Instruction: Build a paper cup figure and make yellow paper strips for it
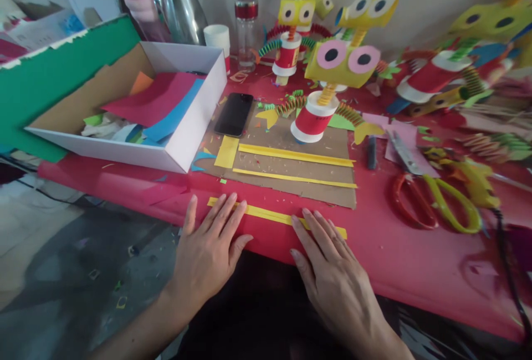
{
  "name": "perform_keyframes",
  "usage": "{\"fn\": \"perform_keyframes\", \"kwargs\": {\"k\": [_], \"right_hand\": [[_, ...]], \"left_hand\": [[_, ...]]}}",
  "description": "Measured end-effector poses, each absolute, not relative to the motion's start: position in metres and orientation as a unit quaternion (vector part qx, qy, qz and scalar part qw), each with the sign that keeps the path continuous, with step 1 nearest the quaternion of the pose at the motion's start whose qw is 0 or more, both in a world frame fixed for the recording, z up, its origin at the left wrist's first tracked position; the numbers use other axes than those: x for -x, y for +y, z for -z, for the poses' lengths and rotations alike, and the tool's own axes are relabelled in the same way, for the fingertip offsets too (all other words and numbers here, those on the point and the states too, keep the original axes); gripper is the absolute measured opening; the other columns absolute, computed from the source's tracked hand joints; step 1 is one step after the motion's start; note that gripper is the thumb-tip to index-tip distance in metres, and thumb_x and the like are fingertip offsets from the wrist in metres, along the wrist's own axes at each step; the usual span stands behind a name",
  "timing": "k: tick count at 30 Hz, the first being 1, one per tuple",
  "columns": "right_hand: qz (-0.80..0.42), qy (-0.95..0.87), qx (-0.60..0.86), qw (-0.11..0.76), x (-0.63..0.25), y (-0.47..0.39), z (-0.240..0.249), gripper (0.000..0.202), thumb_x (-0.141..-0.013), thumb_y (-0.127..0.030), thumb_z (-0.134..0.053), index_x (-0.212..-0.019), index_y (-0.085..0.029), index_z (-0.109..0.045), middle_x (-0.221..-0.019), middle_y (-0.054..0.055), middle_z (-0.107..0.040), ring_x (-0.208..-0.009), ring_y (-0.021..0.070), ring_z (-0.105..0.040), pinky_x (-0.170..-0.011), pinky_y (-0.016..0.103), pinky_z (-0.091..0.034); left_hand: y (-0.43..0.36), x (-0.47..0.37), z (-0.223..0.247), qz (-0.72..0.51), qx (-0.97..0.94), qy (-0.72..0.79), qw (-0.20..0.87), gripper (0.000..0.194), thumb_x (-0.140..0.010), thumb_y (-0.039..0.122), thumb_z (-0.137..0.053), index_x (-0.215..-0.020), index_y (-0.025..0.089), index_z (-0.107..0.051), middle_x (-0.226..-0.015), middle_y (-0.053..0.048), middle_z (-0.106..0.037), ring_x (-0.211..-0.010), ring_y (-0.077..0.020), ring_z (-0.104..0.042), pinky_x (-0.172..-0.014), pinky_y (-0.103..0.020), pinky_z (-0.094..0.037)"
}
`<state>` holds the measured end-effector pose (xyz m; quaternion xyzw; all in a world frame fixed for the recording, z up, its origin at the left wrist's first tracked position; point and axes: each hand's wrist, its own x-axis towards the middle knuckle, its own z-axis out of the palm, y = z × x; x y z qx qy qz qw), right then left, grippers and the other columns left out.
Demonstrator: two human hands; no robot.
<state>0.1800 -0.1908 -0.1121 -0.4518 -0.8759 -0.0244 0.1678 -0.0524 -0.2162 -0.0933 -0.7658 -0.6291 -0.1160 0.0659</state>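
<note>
A long yellow paper strip (pixel 269 215) lies flat on the red table cover near its front edge. The fingertips of my left hand (pixel 210 243) press on its left end, fingers stretched out. Toward the strip's right end, my right hand (pixel 334 266) rests with its fingers extended on the paper. Just beyond, two more yellow strips (pixel 295 155) lie on a brown cardboard sheet (pixel 274 137). A short yellow paper piece (pixel 226 152) sits at the cardboard's left side.
A white box (pixel 195 111) of coloured paper stands at left. A black phone (pixel 235 113) lies beside it. Paper-cup figures (pixel 313 119) stand behind the strips. Scissors (pixel 415 183) and a dark small block (pixel 371 153) lie at right. A glass bottle (pixel 246 33) stands behind.
</note>
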Motion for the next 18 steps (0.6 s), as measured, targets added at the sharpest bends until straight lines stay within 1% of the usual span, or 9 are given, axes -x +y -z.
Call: {"fn": "perform_keyframes", "kwargs": {"k": [3, 7, 9, 11, 12, 13, 14, 16, 18], "right_hand": [[0.028, -0.876, 0.449, 0.173, -0.180, -0.191, 0.113, 0.045, -0.098, -0.027, -0.043, -0.140, -0.012, -0.049, -0.149, 0.011, -0.045, -0.137, 0.0303, -0.043, -0.105, 0.049, -0.047], [0.035, -0.877, 0.448, 0.170, -0.180, -0.191, 0.114, 0.048, -0.097, -0.027, -0.044, -0.142, -0.012, -0.045, -0.149, 0.010, -0.047, -0.138, 0.0291, -0.041, -0.107, 0.048, -0.045], [0.036, -0.877, 0.449, 0.168, -0.180, -0.192, 0.115, 0.048, -0.097, -0.027, -0.045, -0.143, -0.012, -0.045, -0.149, 0.010, -0.046, -0.139, 0.0291, -0.041, -0.108, 0.048, -0.044], [0.037, -0.879, 0.446, 0.166, -0.180, -0.192, 0.115, 0.048, -0.097, -0.026, -0.045, -0.142, -0.012, -0.045, -0.149, 0.010, -0.045, -0.139, 0.0292, -0.040, -0.108, 0.048, -0.044], [0.037, -0.880, 0.444, 0.167, -0.180, -0.192, 0.116, 0.048, -0.097, -0.026, -0.045, -0.142, -0.012, -0.046, -0.149, 0.010, -0.046, -0.139, 0.0292, -0.040, -0.108, 0.048, -0.044], [0.038, -0.881, 0.441, 0.169, -0.181, -0.192, 0.116, 0.048, -0.096, -0.026, -0.045, -0.142, -0.011, -0.046, -0.149, 0.011, -0.046, -0.139, 0.0293, -0.039, -0.108, 0.048, -0.043], [0.039, -0.882, 0.437, 0.171, -0.181, -0.192, 0.116, 0.048, -0.096, -0.026, -0.045, -0.142, -0.011, -0.046, -0.149, 0.011, -0.046, -0.140, 0.0295, -0.039, -0.109, 0.048, -0.043], [0.037, -0.884, 0.434, 0.171, -0.182, -0.192, 0.116, 0.049, -0.096, -0.026, -0.045, -0.143, -0.009, -0.045, -0.149, 0.013, -0.046, -0.140, 0.0302, -0.038, -0.109, 0.049, -0.043], [0.034, -0.885, 0.433, 0.167, -0.183, -0.192, 0.117, 0.050, -0.096, -0.025, -0.045, -0.143, -0.009, -0.044, -0.149, 0.013, -0.045, -0.140, 0.0306, -0.038, -0.109, 0.050, -0.043]], "left_hand": [[-0.216, 0.063, 0.097, 0.121, 0.768, -0.625, 0.070, 0.054, -0.096, 0.041, -0.047, -0.143, 0.016, -0.042, -0.145, -0.011, -0.050, -0.133, -0.0274, -0.048, -0.118, -0.061, -0.002], [-0.221, 0.075, 0.098, 0.110, 0.762, -0.634, 0.075, 0.055, -0.094, 0.045, -0.049, -0.142, 0.018, -0.043, -0.145, -0.010, -0.050, -0.135, -0.0299, -0.045, -0.116, -0.065, 0.001], [-0.224, 0.070, 0.093, 0.104, 0.739, -0.660, 0.085, 0.054, -0.094, 0.045, -0.048, -0.141, 0.018, -0.044, -0.148, -0.011, -0.046, -0.139, -0.0335, -0.039, -0.113, -0.070, 0.004], [-0.225, 0.056, 0.087, 0.108, 0.706, -0.692, 0.102, 0.058, -0.094, 0.045, -0.048, -0.142, 0.012, -0.043, -0.153, -0.016, -0.037, -0.143, -0.0377, -0.029, -0.110, -0.073, 0.006], [-0.224, 0.046, 0.084, 0.116, 0.699, -0.697, 0.109, 0.062, -0.094, 0.046, -0.047, -0.143, 0.009, -0.041, -0.154, -0.018, -0.032, -0.145, -0.0384, -0.023, -0.111, -0.072, 0.004], [-0.223, 0.035, 0.083, 0.124, 0.710, -0.685, 0.107, 0.067, -0.094, 0.048, -0.046, -0.145, 0.006, -0.037, -0.156, -0.018, -0.029, -0.147, -0.0362, -0.021, -0.115, -0.067, 0.000], [-0.220, 0.024, 0.082, 0.128, 0.745, -0.649, 0.090, 0.068, -0.094, 0.048, -0.046, -0.147, 0.006, -0.035, -0.157, -0.016, -0.028, -0.147, -0.0321, -0.020, -0.119, -0.059, -0.006], [-0.214, 0.007, 0.084, 0.126, 0.819, -0.559, 0.040, 0.064, -0.095, 0.048, -0.043, -0.147, 0.011, -0.036, -0.156, -0.008, -0.031, -0.147, -0.0239, -0.024, -0.121, -0.046, -0.017], [-0.209, 0.002, 0.090, 0.125, 0.829, -0.545, 0.011, 0.057, -0.097, 0.046, -0.041, -0.145, 0.014, -0.041, -0.153, -0.005, -0.039, -0.143, -0.0208, -0.033, -0.120, -0.043, -0.023]]}}
